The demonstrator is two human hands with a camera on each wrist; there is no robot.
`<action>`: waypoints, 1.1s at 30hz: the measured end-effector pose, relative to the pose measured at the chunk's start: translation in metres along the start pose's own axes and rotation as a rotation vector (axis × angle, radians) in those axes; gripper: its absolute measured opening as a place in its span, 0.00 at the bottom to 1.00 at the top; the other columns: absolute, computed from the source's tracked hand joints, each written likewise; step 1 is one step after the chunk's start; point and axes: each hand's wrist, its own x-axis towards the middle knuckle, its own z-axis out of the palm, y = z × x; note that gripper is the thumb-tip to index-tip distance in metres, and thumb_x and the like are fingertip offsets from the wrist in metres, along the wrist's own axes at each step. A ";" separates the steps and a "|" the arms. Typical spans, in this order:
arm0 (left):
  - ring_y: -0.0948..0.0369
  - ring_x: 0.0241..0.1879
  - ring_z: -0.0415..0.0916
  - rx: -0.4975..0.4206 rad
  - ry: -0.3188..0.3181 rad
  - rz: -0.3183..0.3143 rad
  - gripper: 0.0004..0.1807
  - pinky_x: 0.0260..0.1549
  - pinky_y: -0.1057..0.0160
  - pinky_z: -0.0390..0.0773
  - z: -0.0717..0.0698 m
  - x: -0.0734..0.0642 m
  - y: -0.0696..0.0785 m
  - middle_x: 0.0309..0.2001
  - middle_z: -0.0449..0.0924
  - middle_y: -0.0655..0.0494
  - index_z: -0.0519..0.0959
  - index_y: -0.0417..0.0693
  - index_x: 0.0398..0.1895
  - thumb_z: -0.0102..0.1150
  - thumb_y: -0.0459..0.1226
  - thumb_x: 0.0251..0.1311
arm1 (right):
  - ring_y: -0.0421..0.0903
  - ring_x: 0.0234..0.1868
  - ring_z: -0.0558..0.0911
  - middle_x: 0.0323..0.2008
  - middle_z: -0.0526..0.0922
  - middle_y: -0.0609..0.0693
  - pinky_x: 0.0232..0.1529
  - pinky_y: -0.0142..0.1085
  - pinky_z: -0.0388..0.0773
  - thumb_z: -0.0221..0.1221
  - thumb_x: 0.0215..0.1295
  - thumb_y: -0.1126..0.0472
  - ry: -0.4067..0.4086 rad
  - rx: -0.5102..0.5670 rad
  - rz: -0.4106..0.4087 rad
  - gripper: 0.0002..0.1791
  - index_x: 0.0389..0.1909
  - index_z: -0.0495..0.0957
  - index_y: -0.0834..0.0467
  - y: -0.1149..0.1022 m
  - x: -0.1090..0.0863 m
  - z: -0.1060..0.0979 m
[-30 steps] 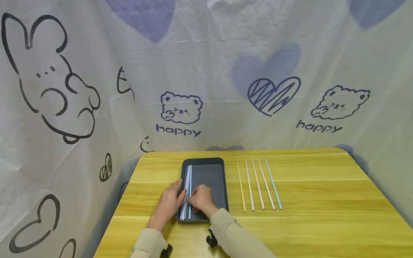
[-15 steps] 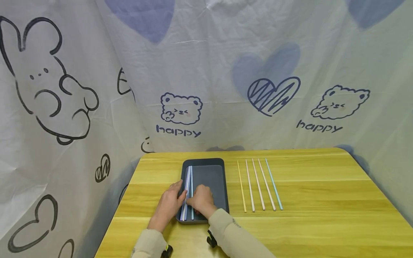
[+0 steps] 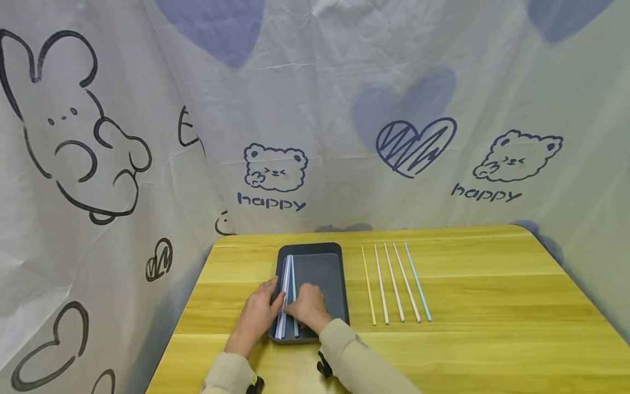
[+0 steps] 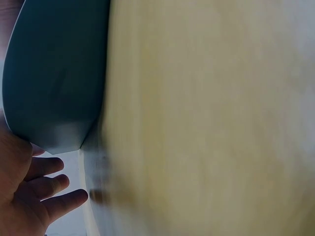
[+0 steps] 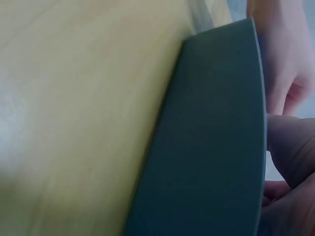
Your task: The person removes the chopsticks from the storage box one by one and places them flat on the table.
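A dark grey tray holds several chopsticks along its left side. Purple and white chopsticks lie bunched together; a light blue chopstick slants away from them at its near end. My left hand rests over the tray's left rim, its thumb by the bunch; in the left wrist view, the fingers of the left hand are spread. Inside the tray my right hand has curled fingers around the light blue chopstick, their tips close to the bunch. The hand itself hides the contact.
To the right of the tray, several chopsticks lie spaced out on the wooden table: a yellow chopstick, pale pink ones and a blue chopstick. A printed cloth hangs behind the table.
The near end of the light blue chopstick has swung right, away from the bunch, leaving a wedge-shaped gap. Both hands stay in nearly the same place; the chopsticks on the table lie as before.
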 end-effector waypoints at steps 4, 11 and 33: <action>0.39 0.70 0.75 0.003 0.007 0.011 0.30 0.67 0.41 0.78 0.000 0.000 0.001 0.69 0.77 0.34 0.73 0.33 0.72 0.63 0.43 0.75 | 0.42 0.03 0.76 0.05 0.75 0.49 0.05 0.35 0.75 0.75 0.50 0.58 -0.023 0.060 0.002 0.18 0.14 0.76 0.60 -0.003 -0.007 -0.014; 0.39 0.70 0.75 0.006 -0.004 -0.005 0.31 0.68 0.40 0.77 -0.002 0.000 0.002 0.69 0.76 0.34 0.73 0.34 0.73 0.62 0.43 0.75 | 0.42 0.04 0.76 0.04 0.74 0.48 0.07 0.36 0.78 0.72 0.51 0.61 -0.040 0.151 -0.011 0.20 0.08 0.74 0.57 -0.012 -0.018 -0.043; 0.40 0.71 0.74 0.000 -0.014 -0.005 0.32 0.68 0.42 0.77 -0.001 0.001 0.000 0.71 0.75 0.35 0.71 0.34 0.74 0.62 0.45 0.75 | 0.41 0.08 0.76 0.09 0.74 0.48 0.27 0.49 0.90 0.69 0.59 0.64 -0.037 0.269 0.056 0.20 0.12 0.72 0.55 -0.010 -0.019 -0.114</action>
